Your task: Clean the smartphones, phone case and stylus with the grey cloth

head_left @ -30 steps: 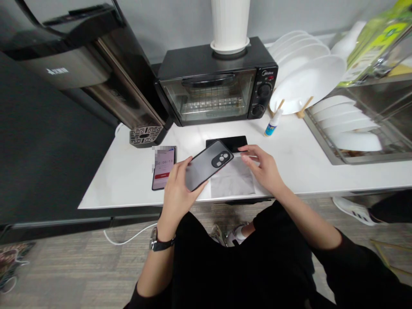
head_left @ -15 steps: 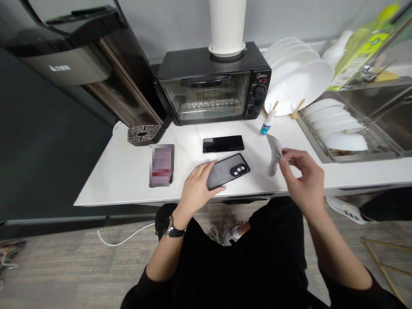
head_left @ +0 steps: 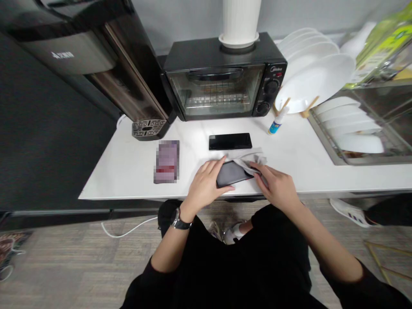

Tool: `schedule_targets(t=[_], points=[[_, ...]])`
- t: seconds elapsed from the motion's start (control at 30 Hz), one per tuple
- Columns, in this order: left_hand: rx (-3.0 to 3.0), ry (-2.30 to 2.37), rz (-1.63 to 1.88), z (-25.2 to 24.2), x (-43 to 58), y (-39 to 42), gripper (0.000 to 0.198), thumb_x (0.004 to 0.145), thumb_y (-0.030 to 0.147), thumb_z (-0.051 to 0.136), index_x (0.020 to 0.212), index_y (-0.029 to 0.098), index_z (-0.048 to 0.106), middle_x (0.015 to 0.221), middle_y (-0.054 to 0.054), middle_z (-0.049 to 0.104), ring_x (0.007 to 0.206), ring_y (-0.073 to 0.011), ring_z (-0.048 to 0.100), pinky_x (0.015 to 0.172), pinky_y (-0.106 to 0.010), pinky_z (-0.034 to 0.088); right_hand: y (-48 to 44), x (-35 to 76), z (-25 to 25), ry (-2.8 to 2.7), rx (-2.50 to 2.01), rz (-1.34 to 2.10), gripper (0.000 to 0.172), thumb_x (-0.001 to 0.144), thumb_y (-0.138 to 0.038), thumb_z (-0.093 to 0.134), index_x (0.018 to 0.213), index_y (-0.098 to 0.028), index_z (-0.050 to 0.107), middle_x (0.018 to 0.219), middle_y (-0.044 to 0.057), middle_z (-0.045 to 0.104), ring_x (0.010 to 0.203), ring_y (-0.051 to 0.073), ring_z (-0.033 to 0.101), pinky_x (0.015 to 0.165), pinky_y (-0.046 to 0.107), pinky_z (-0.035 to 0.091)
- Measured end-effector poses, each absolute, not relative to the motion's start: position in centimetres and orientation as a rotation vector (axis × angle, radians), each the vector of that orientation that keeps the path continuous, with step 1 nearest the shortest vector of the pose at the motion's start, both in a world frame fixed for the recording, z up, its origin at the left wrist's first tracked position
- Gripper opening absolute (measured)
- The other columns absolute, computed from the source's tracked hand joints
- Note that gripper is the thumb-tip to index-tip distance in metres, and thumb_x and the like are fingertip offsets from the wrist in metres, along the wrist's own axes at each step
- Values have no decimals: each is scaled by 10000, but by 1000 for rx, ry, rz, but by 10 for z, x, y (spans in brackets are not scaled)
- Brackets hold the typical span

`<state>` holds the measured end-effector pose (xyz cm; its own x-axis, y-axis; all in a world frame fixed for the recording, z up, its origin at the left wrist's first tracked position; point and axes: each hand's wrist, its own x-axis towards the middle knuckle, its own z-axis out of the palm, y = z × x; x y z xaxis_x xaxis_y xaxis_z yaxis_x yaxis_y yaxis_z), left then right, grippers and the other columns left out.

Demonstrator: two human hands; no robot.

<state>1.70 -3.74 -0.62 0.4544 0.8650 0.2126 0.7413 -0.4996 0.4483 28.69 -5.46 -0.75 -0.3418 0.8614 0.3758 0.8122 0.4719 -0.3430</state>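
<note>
A dark translucent phone case (head_left: 232, 174) lies on the white counter near its front edge. My left hand (head_left: 207, 182) grips its left end, thumb on the near side and fingers on the far side. Pinched in my right hand (head_left: 276, 183) is a grey cloth (head_left: 249, 156), which rests over the right end of the case and covers the camera cutout. Just behind is a black phone (head_left: 230, 141), lying flat with its dark screen up. A small spray bottle (head_left: 277, 122) with a blue label stands farther back on the right.
A blurred-out purple item (head_left: 166, 162) lies left on the counter (head_left: 119, 180). Behind stand a drink dispenser (head_left: 149, 128) and a toaster oven (head_left: 222, 92) with a white pot (head_left: 241, 21) on top. At right are racked plates (head_left: 325, 81) and a sink with bowls (head_left: 360, 143).
My right hand has moved left with the cloth and laid it on the right end of the phone case. My left hand keeps its grip. The view has shifted slightly.
</note>
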Motion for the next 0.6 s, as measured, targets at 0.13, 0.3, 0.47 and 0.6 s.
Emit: schedule_targets(t=[0.13, 0.3, 0.47, 0.6], points=[[2399, 1320, 617, -5, 19, -38, 1059, 879, 547, 809, 1697, 263, 200, 1549, -115, 568, 1412, -328, 510, 1209, -500, 435, -45, 285, -8, -2322, -1340, -50, 399, 1072, -385, 554, 1395, -178, 662, 1302, 122, 751, 1171, 320, 711, 1022, 475, 570], [2337, 1313, 640, -4, 18, -38, 1042, 889, 511, 812, 1696, 281, 193, 1563, -104, 571, 1429, -311, 501, 1222, -492, 424, -50, 257, -16, -2370, -1340, -57, 636, 1046, -535, 556, 1482, -72, 580, 1513, 223, 619, 1387, 404, 589, 1121, 591, 501], [2329, 1349, 615, -6, 18, -36, 888, 926, 318, 769, 1666, 203, 292, 1513, -150, 587, 1388, -317, 529, 1187, -478, 457, -68, 208, -18, -2407, -1174, 182, 762, 1029, -643, 524, 1482, -31, 566, 1552, 235, 586, 1469, 369, 549, 1173, 586, 478], [2308, 1376, 639, -5, 18, -37, 937, 915, 367, 793, 1671, 197, 267, 1473, -148, 605, 1354, -314, 547, 1157, -470, 479, -70, 226, -15, -2439, -1131, 206, 571, 1069, -523, 531, 1490, -141, 585, 1531, 144, 628, 1444, 304, 588, 1225, 568, 430]])
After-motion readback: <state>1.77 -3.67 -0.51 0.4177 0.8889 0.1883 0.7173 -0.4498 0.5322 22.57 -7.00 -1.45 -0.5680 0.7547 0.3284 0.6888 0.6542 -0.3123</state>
